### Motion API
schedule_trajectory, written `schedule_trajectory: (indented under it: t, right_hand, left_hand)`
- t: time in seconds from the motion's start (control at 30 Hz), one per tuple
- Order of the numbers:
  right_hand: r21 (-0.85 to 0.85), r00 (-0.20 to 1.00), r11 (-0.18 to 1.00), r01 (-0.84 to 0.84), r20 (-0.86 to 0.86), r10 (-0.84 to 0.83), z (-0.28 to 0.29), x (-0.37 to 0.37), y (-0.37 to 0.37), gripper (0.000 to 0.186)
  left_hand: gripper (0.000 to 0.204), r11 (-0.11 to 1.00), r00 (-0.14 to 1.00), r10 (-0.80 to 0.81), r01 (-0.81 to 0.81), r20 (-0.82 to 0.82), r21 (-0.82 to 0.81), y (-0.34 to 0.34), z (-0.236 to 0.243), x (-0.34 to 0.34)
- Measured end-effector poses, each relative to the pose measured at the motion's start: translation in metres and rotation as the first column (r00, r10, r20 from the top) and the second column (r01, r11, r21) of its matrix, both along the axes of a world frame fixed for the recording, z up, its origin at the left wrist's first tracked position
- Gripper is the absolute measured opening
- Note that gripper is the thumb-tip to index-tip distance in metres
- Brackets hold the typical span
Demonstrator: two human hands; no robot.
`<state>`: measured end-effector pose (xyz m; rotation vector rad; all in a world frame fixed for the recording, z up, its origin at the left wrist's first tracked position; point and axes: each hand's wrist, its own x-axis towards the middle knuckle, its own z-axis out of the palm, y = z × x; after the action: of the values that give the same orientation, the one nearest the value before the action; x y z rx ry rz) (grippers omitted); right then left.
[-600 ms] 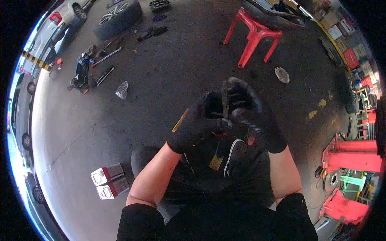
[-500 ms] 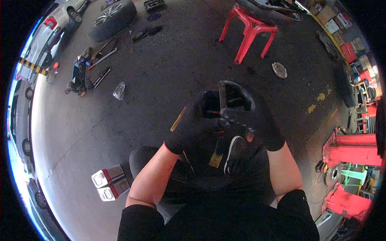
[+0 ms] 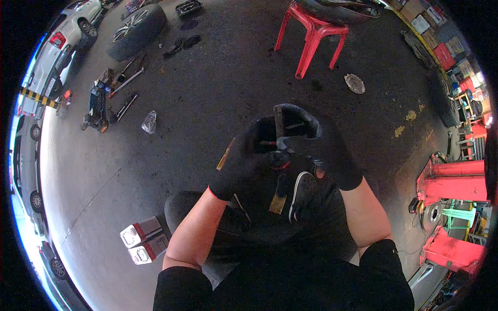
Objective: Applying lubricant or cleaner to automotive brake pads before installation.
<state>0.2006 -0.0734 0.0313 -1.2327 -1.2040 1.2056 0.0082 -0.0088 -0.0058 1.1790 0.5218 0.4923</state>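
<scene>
A white car (image 3: 73, 25) stands at the far left, and red metal equipment (image 3: 459, 192) at the right. A wheel with its tyre (image 3: 136, 35) lies far left; a red plastic stool (image 3: 313, 32) stands far right. In the middle, the person's black-gloved right hand (image 3: 326, 147) curls narrowly around a dark flat strip (image 3: 279, 120), held upright between both hands. The black-gloved left hand (image 3: 239, 160) is bent just beside the strip; whether it grips cannot be told. Near left, two red-and-white boxes (image 3: 145, 240) lie side by side, their printing too small to read. A crumpled clear bag (image 3: 149, 123) lies beyond them.
</scene>
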Motion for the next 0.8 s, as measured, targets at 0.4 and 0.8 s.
schedule_trajectory:
  t: [0.4, 0.8]
  right_hand:
    - [0.015, 0.999, 0.999, 0.043, 0.014, -0.044, -0.011, -0.008, 0.001, 0.054]
    - [0.047, 0.996, 0.998, 0.044, 0.071, -0.048, -0.012, -0.006, -0.001, 0.046]
  left_hand:
    - [0.058, 0.989, 0.993, 0.114, -0.114, -0.001, 0.091, -0.01, 0.011, 0.005]
    - [0.044, 0.989, 0.99, 0.067, -0.05, -0.125, 0.136, -0.005, -0.018, 0.003]
